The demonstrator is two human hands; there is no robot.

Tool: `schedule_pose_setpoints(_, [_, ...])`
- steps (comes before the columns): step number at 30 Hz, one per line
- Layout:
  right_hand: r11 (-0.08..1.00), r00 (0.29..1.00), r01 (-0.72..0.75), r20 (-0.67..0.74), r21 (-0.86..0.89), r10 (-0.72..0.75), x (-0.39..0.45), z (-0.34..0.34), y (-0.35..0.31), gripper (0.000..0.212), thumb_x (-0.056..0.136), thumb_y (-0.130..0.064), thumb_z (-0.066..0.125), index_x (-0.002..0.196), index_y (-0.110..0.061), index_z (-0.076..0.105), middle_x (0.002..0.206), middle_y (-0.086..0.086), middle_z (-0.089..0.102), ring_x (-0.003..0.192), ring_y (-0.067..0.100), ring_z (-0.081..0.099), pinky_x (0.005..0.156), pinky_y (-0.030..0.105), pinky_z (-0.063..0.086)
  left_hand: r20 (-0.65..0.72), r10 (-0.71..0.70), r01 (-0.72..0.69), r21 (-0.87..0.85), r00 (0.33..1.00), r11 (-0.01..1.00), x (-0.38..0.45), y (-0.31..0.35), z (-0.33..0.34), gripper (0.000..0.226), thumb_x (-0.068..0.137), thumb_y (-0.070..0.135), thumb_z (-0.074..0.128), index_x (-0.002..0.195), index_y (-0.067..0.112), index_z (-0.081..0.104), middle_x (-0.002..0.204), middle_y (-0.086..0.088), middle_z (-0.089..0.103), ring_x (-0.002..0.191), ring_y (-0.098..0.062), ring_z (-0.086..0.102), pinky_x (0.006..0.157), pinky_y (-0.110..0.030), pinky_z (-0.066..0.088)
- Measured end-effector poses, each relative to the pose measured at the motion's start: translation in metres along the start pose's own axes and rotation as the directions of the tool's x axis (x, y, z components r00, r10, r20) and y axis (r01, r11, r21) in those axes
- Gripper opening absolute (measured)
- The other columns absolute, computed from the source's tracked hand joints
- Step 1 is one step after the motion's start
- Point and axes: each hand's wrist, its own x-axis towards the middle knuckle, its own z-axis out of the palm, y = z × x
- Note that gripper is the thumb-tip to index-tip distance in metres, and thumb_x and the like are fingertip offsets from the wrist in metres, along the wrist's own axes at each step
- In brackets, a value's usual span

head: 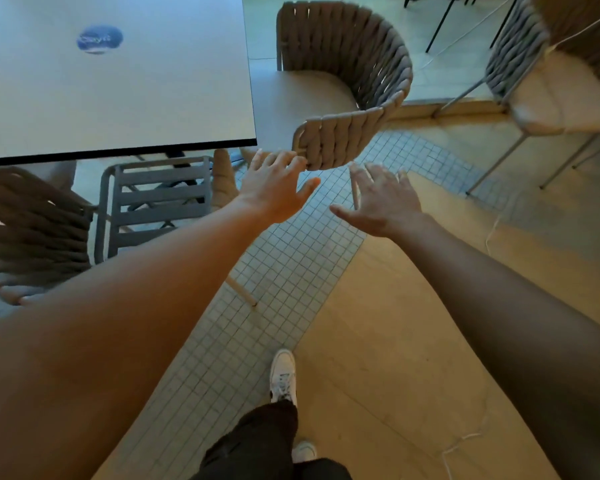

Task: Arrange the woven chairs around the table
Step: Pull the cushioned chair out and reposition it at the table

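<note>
Evidently mid-task: both hands reached for a chair at the bench corner.
The left hand [274, 183] was spread open, fingertips touching the near arm of the woven chair [343, 95]; the right hand [381, 199] hovered open just beside it, gripping nothing. That chair, grey-brown rope weave around a pale seat, sat angled at the bench [118, 98]; another woven chair [561, 74] stood well apart, seemingly unplaced.
</note>
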Motion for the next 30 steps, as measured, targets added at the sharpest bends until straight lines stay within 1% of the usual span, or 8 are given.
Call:
schedule_pose_setpoints(4, [1.0,1.0,-0.018,-0.016,-0.011,0.018,0.041,-0.007,0.018,0.098,0.089,-0.083,0.042,0.164,-0.027,0.014,0.171,0.011,0.02,0.158,0.032,0.014,0.125,0.057,0.006,0.003,0.035,-0.035,0.009,0.999,0.999,0.047,-0.004,-0.003,0.056,0.103,0.06,0.031,0.136,0.02,0.053,0.148,-0.008,0.052,0.141,-0.029,0.043,0.124,-0.055,0.019])
schedule_pose_setpoints(9, [1.0,1.0,-0.021,-0.021,0.006,0.021,0.087,-0.016,0.046,0.099,0.089,-0.083,0.043,0.164,-0.026,0.013,0.172,0.011,0.018,0.159,0.032,0.013,0.125,0.057,0.005,0.016,0.027,-0.027,0.005,1.0,1.0,0.097,-0.002,-0.001,0.059,0.103,0.06,0.033,0.139,0.017,0.051,0.149,-0.01,0.051,0.141,-0.031,0.044,0.124,-0.055,0.018])
schedule_pose_setpoints(14, [0.999,1.0,-0.005,-0.024,0.033,0.006,0.125,-0.019,0.083,0.102,0.087,-0.084,0.044,0.164,-0.026,0.013,0.172,0.011,0.017,0.158,0.032,0.014,0.125,0.058,0.006,0.031,0.012,-0.012,0.007,0.999,1.0,0.143,0.013,0.006,0.059,0.102,0.06,0.032,0.138,0.018,0.052,0.145,-0.01,0.054,0.139,-0.031,0.046,0.124,-0.055,0.019])
schedule_pose_setpoints(19, [0.998,0.999,0.053,-0.01,0.027,-0.053,0.164,-0.016,0.133,0.103,0.086,-0.084,0.045,0.165,-0.026,0.012,0.172,0.011,0.015,0.159,0.033,0.012,0.125,0.057,0.006,0.048,-0.046,0.046,-0.008,0.998,0.999,0.193,0.039,0.018,0.056,0.102,0.057,0.031,0.137,0.018,0.05,0.144,-0.009,0.054,0.137,-0.03,0.046,0.124,-0.054,0.017])
schedule_pose_setpoints(23, [0.987,0.987,0.158,-0.001,0.028,-0.159,0.201,-0.021,0.181,0.103,0.086,-0.083,0.048,0.164,-0.026,0.013,0.172,0.011,0.015,0.158,0.034,0.013,0.125,0.058,0.007,0.056,-0.146,0.147,-0.002,0.988,0.989,0.232,0.067,0.027,0.055,0.102,0.057,0.031,0.136,0.018,0.051,0.143,-0.009,0.055,0.136,-0.03,0.047,0.123,-0.052,0.018])
schedule_pose_setpoints(27, [0.967,0.967,0.253,0.009,0.017,-0.254,0.236,-0.03,0.23,0.102,0.086,-0.084,0.047,0.164,-0.025,0.016,0.171,0.011,0.018,0.158,0.034,0.014,0.126,0.059,0.009,0.057,-0.258,0.26,-0.026,0.964,0.965,0.272,0.098,0.035,0.056,0.104,0.055,0.033,0.143,0.018,0.048,0.147,-0.01,0.053,0.137,-0.032,0.047,0.124,-0.051,0.018])
schedule_pose_setpoints(30, [0.948,0.948,0.317,0.023,-0.02,-0.317,0.262,-0.034,0.259,0.102,0.085,-0.085,0.047,0.163,-0.027,0.018,0.171,0.013,0.019,0.158,0.034,0.015,0.126,0.059,0.009,0.05,-0.302,0.304,-0.036,0.952,0.952,0.297,0.12,0.04,0.057,0.104,0.055,0.034,0.145,0.018,0.047,0.148,-0.01,0.052,0.139,-0.03,0.045,0.123,-0.051,0.02])
